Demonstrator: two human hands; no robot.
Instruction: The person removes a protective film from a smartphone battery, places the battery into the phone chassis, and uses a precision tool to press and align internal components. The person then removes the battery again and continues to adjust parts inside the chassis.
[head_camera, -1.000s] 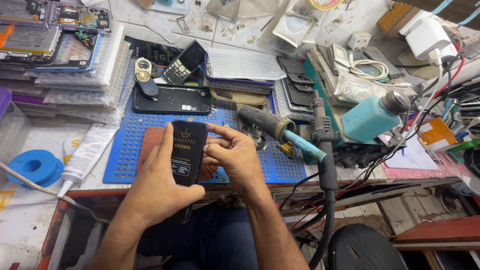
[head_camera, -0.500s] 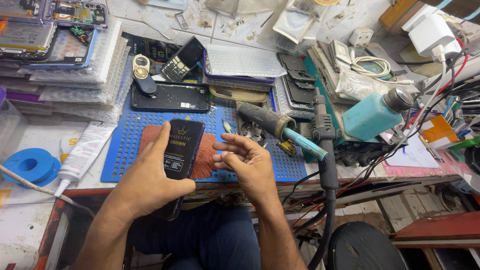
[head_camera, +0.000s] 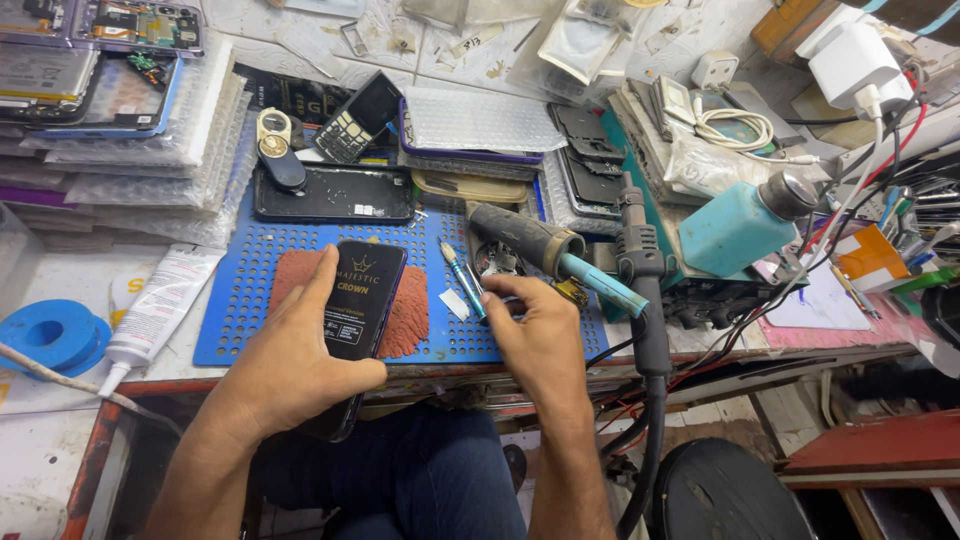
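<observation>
My left hand (head_camera: 290, 355) grips a black phone (head_camera: 355, 305) with a printed film on its screen, holding it over a brown pad (head_camera: 408, 312) on the blue perforated mat (head_camera: 240, 310). My right hand (head_camera: 535, 330) has its fingers closed around a small blue-handled screwdriver (head_camera: 462, 280) lying on the mat, just right of a small white scrap (head_camera: 456, 303).
A hot-air gun (head_camera: 545, 248) and its black hose (head_camera: 645, 330) lie right of my hand. A black phone back (head_camera: 333, 193) sits above the mat. A white glue tube (head_camera: 155, 310), blue tape roll (head_camera: 45, 335), teal bottle (head_camera: 735, 225) and stacked bubble-wrapped parts (head_camera: 110, 120) surround it.
My right hand left the phone and moved right onto the screwdriver. The left hand keeps the phone, now shifted slightly up over the brown pad.
</observation>
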